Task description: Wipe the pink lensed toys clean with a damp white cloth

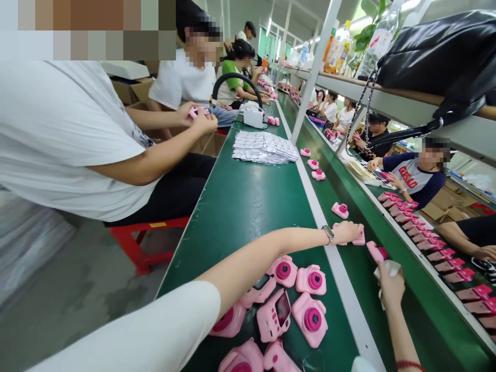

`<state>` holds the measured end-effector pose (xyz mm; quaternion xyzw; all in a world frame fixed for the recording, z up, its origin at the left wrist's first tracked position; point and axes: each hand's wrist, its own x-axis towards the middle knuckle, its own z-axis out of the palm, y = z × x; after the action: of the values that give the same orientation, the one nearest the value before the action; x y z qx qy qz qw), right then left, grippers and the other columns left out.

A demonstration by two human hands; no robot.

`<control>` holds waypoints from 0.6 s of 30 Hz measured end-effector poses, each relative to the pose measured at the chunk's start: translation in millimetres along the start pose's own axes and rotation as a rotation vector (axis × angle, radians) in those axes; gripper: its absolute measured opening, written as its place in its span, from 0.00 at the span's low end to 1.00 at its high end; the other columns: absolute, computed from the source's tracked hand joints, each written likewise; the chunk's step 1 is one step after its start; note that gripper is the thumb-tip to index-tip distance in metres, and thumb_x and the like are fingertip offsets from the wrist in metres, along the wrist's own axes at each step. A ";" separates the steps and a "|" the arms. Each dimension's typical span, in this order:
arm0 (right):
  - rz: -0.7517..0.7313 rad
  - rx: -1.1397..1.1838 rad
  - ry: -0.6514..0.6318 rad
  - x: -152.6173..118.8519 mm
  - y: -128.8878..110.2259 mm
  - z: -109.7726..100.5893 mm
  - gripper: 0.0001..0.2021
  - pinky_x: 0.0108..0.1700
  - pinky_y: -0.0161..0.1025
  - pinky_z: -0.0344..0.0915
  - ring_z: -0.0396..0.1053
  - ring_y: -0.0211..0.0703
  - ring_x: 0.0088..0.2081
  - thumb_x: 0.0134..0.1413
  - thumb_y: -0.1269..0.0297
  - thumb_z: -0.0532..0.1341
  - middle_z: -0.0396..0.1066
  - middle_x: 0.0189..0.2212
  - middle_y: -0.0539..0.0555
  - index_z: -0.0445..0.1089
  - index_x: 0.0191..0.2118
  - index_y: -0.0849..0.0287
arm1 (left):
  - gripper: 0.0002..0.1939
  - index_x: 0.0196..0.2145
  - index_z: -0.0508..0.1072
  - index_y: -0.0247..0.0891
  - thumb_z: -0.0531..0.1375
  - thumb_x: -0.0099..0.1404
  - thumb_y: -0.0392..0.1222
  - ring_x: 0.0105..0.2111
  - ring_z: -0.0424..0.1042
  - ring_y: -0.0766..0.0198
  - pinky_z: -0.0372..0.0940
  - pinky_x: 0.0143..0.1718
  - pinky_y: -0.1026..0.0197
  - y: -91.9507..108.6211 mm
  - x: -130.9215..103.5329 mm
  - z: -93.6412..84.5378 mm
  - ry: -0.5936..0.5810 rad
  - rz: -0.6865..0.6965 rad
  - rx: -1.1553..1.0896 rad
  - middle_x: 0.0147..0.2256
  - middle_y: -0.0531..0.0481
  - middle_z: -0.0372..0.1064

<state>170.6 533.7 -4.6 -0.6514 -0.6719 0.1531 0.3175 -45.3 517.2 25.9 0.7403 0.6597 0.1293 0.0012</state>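
My left hand [347, 233], with a banded watch at the wrist, reaches over the belt beyond the white strip. Its fingers are closed on a pink toy camera [360, 237]; another pink one is partly hidden behind the hand. Closer to me, my right hand [392, 285] grips a pink toy camera [375, 252] with a magenta lens, together with a crumpled white cloth [390, 269]. Below my left forearm, several pink toy cameras [313, 319] lie on the green tabletop, some lens up, one showing its screen [282, 308].
Stacked white packets [263, 146] lie farther up the green table [248, 196]. More toy cameras [340, 210] sit along the belt. A row of pink pieces [430, 243] lines the right side. A co-worker [77, 144] sits close on the left. A black bag [434, 57] rests on the shelf.
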 end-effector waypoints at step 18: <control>-0.376 0.236 -0.340 -161.0 -5.6 -47.6 0.22 0.44 0.42 0.75 0.78 0.48 0.38 0.44 0.46 0.68 0.81 0.39 0.53 0.77 0.42 0.54 | 0.21 0.58 0.71 0.37 0.62 0.73 0.50 0.52 0.75 0.54 0.74 0.52 0.45 22.0 -1.4 -0.3 0.013 -0.047 -0.221 0.56 0.42 0.72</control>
<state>188.0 366.6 -2.0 -0.4387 -0.8022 0.2756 0.2968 -24.0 512.9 29.7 0.7190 0.6587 0.2060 0.0814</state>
